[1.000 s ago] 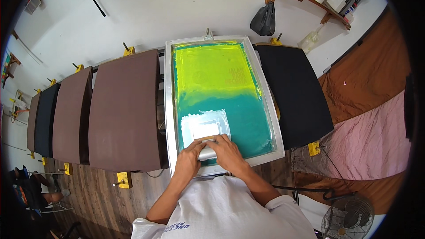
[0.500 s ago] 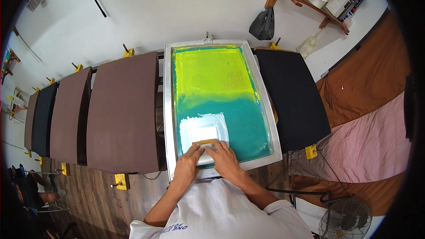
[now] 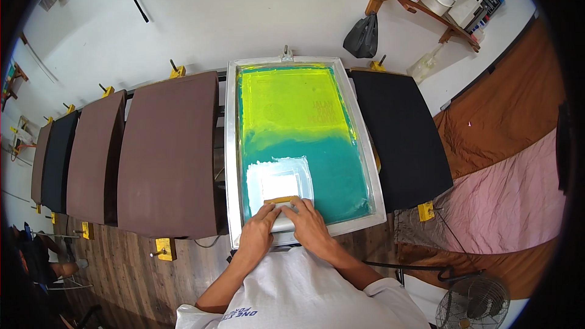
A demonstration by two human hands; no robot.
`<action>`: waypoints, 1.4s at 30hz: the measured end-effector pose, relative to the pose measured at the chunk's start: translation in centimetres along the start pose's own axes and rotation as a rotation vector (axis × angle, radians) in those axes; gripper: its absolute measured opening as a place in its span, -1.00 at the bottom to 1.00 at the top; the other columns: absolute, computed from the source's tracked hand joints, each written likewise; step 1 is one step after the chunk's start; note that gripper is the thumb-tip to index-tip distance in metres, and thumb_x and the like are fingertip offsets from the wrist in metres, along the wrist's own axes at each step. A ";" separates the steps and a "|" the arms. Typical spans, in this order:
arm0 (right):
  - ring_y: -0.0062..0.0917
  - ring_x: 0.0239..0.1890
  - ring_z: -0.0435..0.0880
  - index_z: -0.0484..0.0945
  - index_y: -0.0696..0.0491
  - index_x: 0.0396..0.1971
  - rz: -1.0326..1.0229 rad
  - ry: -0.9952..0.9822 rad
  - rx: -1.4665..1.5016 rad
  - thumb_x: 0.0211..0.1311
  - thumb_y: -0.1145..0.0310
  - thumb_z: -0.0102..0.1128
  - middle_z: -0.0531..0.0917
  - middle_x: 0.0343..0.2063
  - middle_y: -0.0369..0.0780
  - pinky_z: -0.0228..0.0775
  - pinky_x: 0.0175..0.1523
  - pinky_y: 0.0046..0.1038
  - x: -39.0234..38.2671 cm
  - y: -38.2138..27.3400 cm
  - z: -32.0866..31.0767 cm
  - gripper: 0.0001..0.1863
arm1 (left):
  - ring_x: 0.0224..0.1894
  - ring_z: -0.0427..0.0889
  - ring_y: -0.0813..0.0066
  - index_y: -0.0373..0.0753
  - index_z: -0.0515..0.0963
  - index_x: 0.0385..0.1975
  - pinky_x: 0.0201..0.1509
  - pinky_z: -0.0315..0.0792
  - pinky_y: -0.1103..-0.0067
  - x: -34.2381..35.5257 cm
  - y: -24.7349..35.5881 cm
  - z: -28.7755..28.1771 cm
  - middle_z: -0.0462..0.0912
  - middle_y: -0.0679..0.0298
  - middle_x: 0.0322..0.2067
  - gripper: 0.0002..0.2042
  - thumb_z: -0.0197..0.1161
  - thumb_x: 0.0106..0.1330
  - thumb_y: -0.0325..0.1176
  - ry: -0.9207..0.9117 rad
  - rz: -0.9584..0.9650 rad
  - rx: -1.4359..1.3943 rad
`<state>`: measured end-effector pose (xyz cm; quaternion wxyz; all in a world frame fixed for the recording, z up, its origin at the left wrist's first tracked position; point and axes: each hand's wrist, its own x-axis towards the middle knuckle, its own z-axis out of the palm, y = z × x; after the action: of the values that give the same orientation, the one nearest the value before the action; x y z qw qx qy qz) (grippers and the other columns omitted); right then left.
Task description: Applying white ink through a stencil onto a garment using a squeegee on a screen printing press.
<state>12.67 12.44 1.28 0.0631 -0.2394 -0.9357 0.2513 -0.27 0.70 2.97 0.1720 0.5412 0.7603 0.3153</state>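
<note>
Squeegee (image 3: pixel 281 200), gripped between left hand (image 3: pixel 259 226) and right hand (image 3: pixel 308 225); lower centre of frame
Long axis left to right, across the length of the screen (image 3: pixel 341 173); hands side by side along it, neither nearer; white ink (image 3: pixel 259 175) just above in frame

One screen (image 3: pixel 314 158), one squeegee (image 3: pixel 281 200), one fan (image 3: pixel 474 301), two dark boards (image 3: pixel 403 140), brown boards (image 3: pixel 169 158) — probably three

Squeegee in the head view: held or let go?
Held: the left hand and right hand both have fingers on the squeegee, at the near side of the white ink.
</note>
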 end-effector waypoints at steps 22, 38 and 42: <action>-0.16 0.16 0.41 0.58 0.17 -0.01 -0.055 -0.004 0.020 0.09 0.64 0.06 0.49 -0.01 0.00 0.43 0.07 -0.18 -1.4 -0.2 -0.9 -0.59 | 0.10 0.58 -0.03 -0.37 0.49 0.11 0.22 0.47 0.32 -1.3 1.1 -0.2 0.52 0.00 0.16 -0.36 0.18 -0.14 -0.80 -0.100 -0.089 -0.077; -0.15 0.13 0.42 0.58 0.18 -0.01 -0.030 -0.073 0.040 0.05 0.66 0.07 0.49 -0.01 0.00 0.39 0.14 -0.21 -2.6 -1.0 -1.8 -0.57 | 0.07 0.60 -0.03 -0.39 0.50 0.09 0.18 0.50 0.31 -2.0 1.9 -0.5 0.52 -0.02 0.15 -0.39 0.11 -0.12 -0.81 -0.141 -0.079 -0.086; -0.15 0.06 0.46 0.58 0.15 -0.01 -0.032 -0.058 0.060 0.00 0.68 0.09 0.52 -0.08 -0.03 0.40 0.12 -0.21 -2.5 -0.5 -1.4 -0.54 | 0.05 0.60 -0.05 -0.39 0.50 0.08 0.17 0.50 0.31 -1.6 1.7 -0.8 0.54 -0.02 0.12 -0.40 0.11 -0.12 -0.79 -0.175 -0.091 -0.120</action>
<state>14.97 11.44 2.73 0.0470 -0.2148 -0.9330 0.2850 1.07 -0.66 4.54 0.2837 0.5204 0.7460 0.3037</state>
